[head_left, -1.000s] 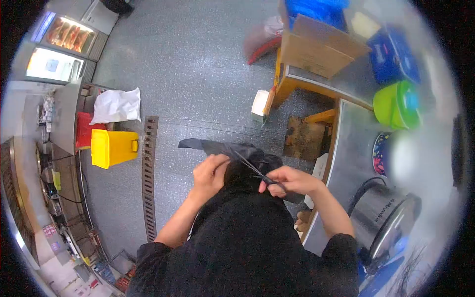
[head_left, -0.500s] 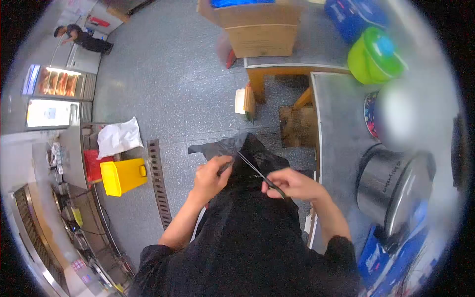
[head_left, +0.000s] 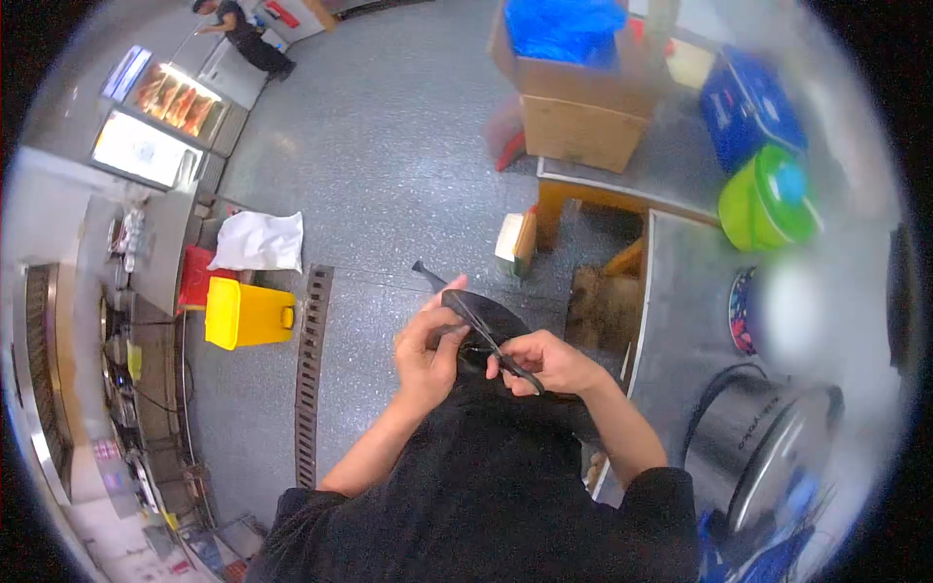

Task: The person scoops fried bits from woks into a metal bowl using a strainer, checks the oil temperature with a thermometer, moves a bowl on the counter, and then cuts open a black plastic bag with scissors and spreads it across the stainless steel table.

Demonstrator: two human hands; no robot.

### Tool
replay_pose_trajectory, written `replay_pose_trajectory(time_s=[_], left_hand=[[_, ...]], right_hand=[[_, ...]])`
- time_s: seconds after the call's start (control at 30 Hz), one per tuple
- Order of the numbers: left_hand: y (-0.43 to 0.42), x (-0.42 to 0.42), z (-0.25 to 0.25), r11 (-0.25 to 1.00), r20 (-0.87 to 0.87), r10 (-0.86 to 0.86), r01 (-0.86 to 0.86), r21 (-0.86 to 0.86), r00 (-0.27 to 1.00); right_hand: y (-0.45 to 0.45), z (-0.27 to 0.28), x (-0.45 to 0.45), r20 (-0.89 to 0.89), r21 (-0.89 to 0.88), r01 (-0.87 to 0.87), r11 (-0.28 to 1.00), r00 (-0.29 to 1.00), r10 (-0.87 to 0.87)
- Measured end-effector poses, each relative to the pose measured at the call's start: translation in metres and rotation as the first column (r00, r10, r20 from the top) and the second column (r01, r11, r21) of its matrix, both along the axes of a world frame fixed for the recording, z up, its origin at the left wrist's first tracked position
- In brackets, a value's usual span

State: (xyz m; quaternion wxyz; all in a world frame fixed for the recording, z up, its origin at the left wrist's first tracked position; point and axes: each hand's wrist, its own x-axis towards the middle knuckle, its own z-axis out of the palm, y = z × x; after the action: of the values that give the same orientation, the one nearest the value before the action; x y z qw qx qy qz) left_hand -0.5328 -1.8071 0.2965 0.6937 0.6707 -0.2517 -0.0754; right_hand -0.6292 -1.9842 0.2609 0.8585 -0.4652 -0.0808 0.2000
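Dark-handled scissors (head_left: 521,374) are held in my right hand (head_left: 562,367), their blades pointing up and left toward my left hand. Thin, limp black material (head_left: 501,313), cloth or plastic, hangs in front of my body. My left hand (head_left: 424,358) pinches this material close to the scissor blades, with its fingers bent. A narrow tail of it sticks out beyond the left fingers. Whether the blades are closed on the material is unclear.
A grey table (head_left: 671,291) on my right bears a large metal pot (head_left: 734,442) and a green bucket (head_left: 753,204). Ahead stands a cardboard box (head_left: 583,121). A yellow bin (head_left: 248,313) is left, beside a floor drain (head_left: 313,379). Another person (head_left: 243,39) stands far left.
My left hand has moved right and closer to the scissors. The black material is bunched nearer my hands instead of spread out. The view has shifted, so surroundings sit lower and farther right.
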Motion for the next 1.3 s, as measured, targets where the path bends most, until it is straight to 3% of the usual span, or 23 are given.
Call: replay_pose_trajectory(time_s=[0.1, 0.2, 0.23, 0.33, 0.43, 0.53, 0.6, 0.67, 0.7, 0.73, 0.77, 0.8, 0.83, 0.87, 0.9, 0.93, 0.97, 1.0, 1.03, 1.07, 1.13, 1.2, 1.3], left_hand=[[0.006, -0.004, -0.003, 0.995, 0.035, 0.094, -0.095, 0.033, 0.995], [0.011, -0.009, -0.005, 0.957, 0.2, -0.029, -0.031, 0.289, 0.979], [0.005, -0.016, -0.006, 0.965, 0.217, 0.075, -0.126, 0.231, 0.973], [0.006, -0.009, -0.025, 0.97, 0.114, 0.105, -0.127, 0.208, 0.988], [0.003, -0.006, -0.006, 0.971, 0.392, 0.01, -0.103, 0.218, 0.92], [0.0, -0.01, -0.003, 0.949, 0.371, -0.159, 0.039, 0.311, 0.915], [-0.009, -0.015, -0.007, 0.937, 0.308, -0.214, 0.106, 0.332, 0.927], [-0.009, -0.018, -0.024, 0.908, 0.249, -0.244, 0.13, 0.398, 0.937], [-0.004, -0.014, -0.052, 0.886, 0.222, -0.238, 0.118, 0.449, 0.945], [0.003, -0.013, -0.081, 0.862, 0.193, -0.225, 0.103, 0.496, 0.955], [0.025, -0.01, -0.103, 0.807, 0.071, -0.224, 0.144, 0.573, 0.972], [0.031, -0.011, -0.11, 0.81, 0.074, -0.23, 0.148, 0.567, 0.97], [0.039, -0.006, -0.112, 0.806, 0.082, -0.251, 0.161, 0.569, 0.965], [0.047, -0.01, -0.114, 0.804, 0.068, -0.257, 0.175, 0.568, 0.964], [0.039, -0.007, -0.097, 0.784, 0.126, -0.282, 0.153, 0.602, 0.951], [0.03, -0.003, -0.09, 0.797, 0.17, -0.296, 0.145, 0.586, 0.94], [0.024, 0.0, -0.086, 0.814, 0.215, -0.299, 0.132, 0.566, 0.93], [0.019, 0.004, -0.084, 0.832, 0.262, -0.294, 0.111, 0.544, 0.919], [0.015, 0.01, -0.085, 0.887, 0.334, -0.299, 0.132, 0.443, 0.894], [0.014, 0.011, -0.08, 0.887, 0.352, -0.277, 0.097, 0.451, 0.894], [0.017, 0.006, -0.068, 0.875, 0.377, -0.238, 0.029, 0.484, 0.895], [0.022, 0.003, -0.069, 0.885, 0.387, -0.196, -0.007, 0.465, 0.901], [0.028, 0.002, -0.067, 0.887, 0.373, -0.157, -0.035, 0.461, 0.914]], right_hand=[[0.011, 0.007, 0.01, 0.006, 0.062, 0.046, 0.997, 0.999, -0.046], [0.026, -0.001, 0.015, 0.059, 0.046, 0.239, 0.97, 0.969, -0.242], [0.026, -0.001, 0.016, 0.029, 0.038, 0.222, 0.974, 0.974, -0.223], [0.033, 0.01, 0.012, 0.016, 0.08, 0.305, 0.949, 0.952, -0.307], [0.028, 0.01, -0.002, -0.076, 0.174, 0.291, 0.941, 0.956, -0.282], [0.039, 0.02, -0.017, 0.039, 0.344, 0.388, 0.855, 0.904, -0.425], [0.048, 0.012, -0.033, -0.026, 0.338, 0.535, 0.774, 0.828, -0.561], [0.053, 0.0, -0.051, -0.06, 0.37, 0.656, 0.658, 0.724, -0.687], [0.032, 0.0, -0.058, 0.063, 0.543, 0.635, 0.55, 0.622, -0.781], [0.003, 0.05, -0.081, 0.114, 0.547, 0.728, 0.413, 0.424, -0.898], [-0.026, 0.059, -0.108, 0.132, 0.65, 0.73, 0.211, 0.165, -0.978], [-0.053, 0.07, -0.136, 0.131, 0.592, 0.8, 0.102, 0.029, -0.991], [-0.071, 0.063, -0.149, 0.174, 0.287, 0.957, -0.039, -0.092, -0.98], [-0.087, 0.059, -0.163, 0.238, -0.072, 0.979, -0.188, -0.166, -0.957], [-0.1, 0.032, -0.174, 0.356, -0.4, 0.879, -0.259, -0.111, -0.928], [-0.114, -0.015, -0.182, 0.451, -0.659, 0.67, -0.342, -0.011, -0.892], [-0.12, -0.064, -0.201, 0.431, -0.86, 0.378, -0.343, 0.175, -0.885], [-0.122, -0.118, -0.226, 0.344, -0.935, 0.036, -0.353, 0.34, -0.875], [-0.122, -0.18, -0.26, 0.419, -0.89, 0.015, -0.455, 0.421, -0.805], [-0.117, -0.221, -0.287, 0.48, -0.835, 0.01, -0.55, 0.503, -0.719], [-0.101, -0.233, -0.309, 0.219, -0.898, -0.263, -0.353, 0.43, -0.876], [-0.095, -0.254, -0.333, 0.225, -0.867, -0.298, -0.399, 0.481, -0.848], [-0.115, -0.271, -0.329, -0.033, -0.803, -0.495, -0.332, 0.592, -0.805]])
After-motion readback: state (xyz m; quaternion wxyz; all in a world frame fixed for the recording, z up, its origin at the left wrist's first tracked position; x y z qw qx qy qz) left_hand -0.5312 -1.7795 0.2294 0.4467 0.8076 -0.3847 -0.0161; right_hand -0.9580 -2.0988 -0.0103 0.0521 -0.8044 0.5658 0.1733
